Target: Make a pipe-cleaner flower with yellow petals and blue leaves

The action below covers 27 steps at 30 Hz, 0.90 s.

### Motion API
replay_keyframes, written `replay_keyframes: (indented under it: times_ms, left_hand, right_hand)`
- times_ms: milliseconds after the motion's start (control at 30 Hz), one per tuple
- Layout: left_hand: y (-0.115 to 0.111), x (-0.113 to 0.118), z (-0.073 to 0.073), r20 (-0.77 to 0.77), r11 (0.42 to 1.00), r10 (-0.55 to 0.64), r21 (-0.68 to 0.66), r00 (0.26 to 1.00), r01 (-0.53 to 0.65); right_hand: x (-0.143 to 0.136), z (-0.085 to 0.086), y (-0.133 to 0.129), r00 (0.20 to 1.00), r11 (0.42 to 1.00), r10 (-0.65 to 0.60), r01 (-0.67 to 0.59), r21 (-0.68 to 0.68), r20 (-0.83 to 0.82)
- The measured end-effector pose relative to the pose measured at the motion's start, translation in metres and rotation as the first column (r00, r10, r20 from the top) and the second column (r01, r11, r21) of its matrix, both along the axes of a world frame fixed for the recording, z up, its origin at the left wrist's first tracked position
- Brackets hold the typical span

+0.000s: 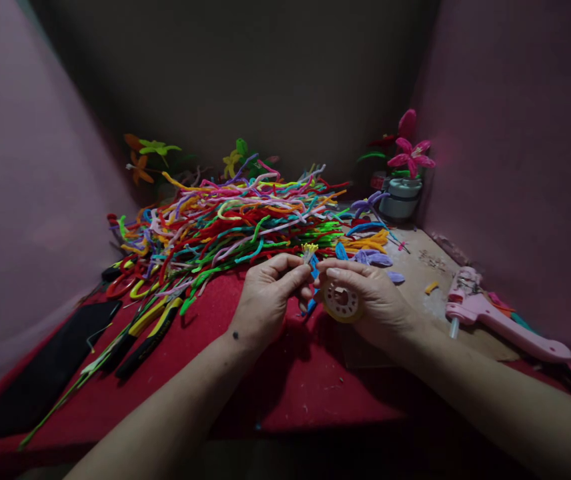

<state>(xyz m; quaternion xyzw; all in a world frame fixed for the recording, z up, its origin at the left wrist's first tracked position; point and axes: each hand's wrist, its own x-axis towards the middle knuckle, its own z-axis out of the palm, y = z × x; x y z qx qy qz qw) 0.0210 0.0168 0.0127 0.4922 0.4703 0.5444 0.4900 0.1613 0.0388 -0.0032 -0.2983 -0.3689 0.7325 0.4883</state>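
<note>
Between the thumb and fingers of my left hand is a small bunch of yellow-tipped flower stamens, tips pointing up. My right hand is closed around a yellow-rimmed roll of tape with a white, holed core. Both hands are close together over the front of the table, fingertips almost meeting. Blue petal-like pieces show behind and between the fingers; whether either hand touches them I cannot tell.
A big heap of coloured pipe cleaners lies behind my hands. At left are pliers, red-handled scissors and a black flat object. A pink glue gun rests at right, near a grey pot with pink flowers.
</note>
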Motion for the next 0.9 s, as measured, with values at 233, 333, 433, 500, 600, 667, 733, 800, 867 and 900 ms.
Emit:
replay_keyframes:
  times_ms: [233,333,433,500,600,667,733,800,867,900]
  left_hand:
    - [0.001,0.005,-0.007,0.041,0.998,-0.008,-0.058,0.999,0.011]
    - [0.002,0.006,-0.008,0.071,0.999,0.001,-0.055,0.997,0.003]
    - [0.003,0.006,-0.007,0.072,0.998,0.004,-0.065,0.997,0.001]
    - [0.003,0.007,-0.006,0.052,0.998,0.009,-0.065,0.999,-0.005]
    - [0.003,0.008,-0.006,0.018,0.998,0.034,-0.049,0.999,-0.033]
    - [0.003,0.009,-0.006,-0.023,0.998,0.061,-0.033,0.998,-0.061]
    - [0.003,0.010,-0.008,-0.077,0.996,0.086,-0.011,0.993,-0.087]
    - [0.003,0.010,-0.010,-0.141,0.994,0.108,0.025,0.984,-0.106]
    - [0.003,0.010,-0.012,-0.225,0.991,0.131,0.068,0.966,-0.118]
    - [0.002,0.010,-0.013,-0.269,0.989,0.142,0.085,0.953,-0.123]
  right_hand:
    - [-0.001,-0.005,0.001,0.988,0.994,0.055,-0.067,-0.084,-0.142]
    - [-0.001,-0.004,0.001,0.983,0.990,0.085,-0.102,-0.101,-0.160]
    - [-0.001,-0.005,-0.001,0.979,0.989,0.112,-0.125,-0.073,-0.169]
    - [-0.002,-0.006,-0.002,0.979,0.989,0.104,-0.120,-0.083,-0.177]
    - [-0.004,-0.006,-0.002,0.976,0.987,0.079,-0.105,-0.122,-0.201]
    - [-0.005,-0.006,-0.003,0.972,0.982,0.062,-0.099,-0.158,-0.225]
    - [-0.006,-0.007,-0.002,0.965,0.977,0.057,-0.107,-0.187,-0.254]
    - [-0.007,-0.009,-0.003,0.959,0.974,0.054,-0.111,-0.197,-0.278]
    - [-0.008,-0.011,-0.003,0.958,0.976,0.050,-0.106,-0.190,-0.282]
    - [-0.008,-0.012,-0.004,0.962,0.978,0.042,-0.095,-0.185,-0.272]
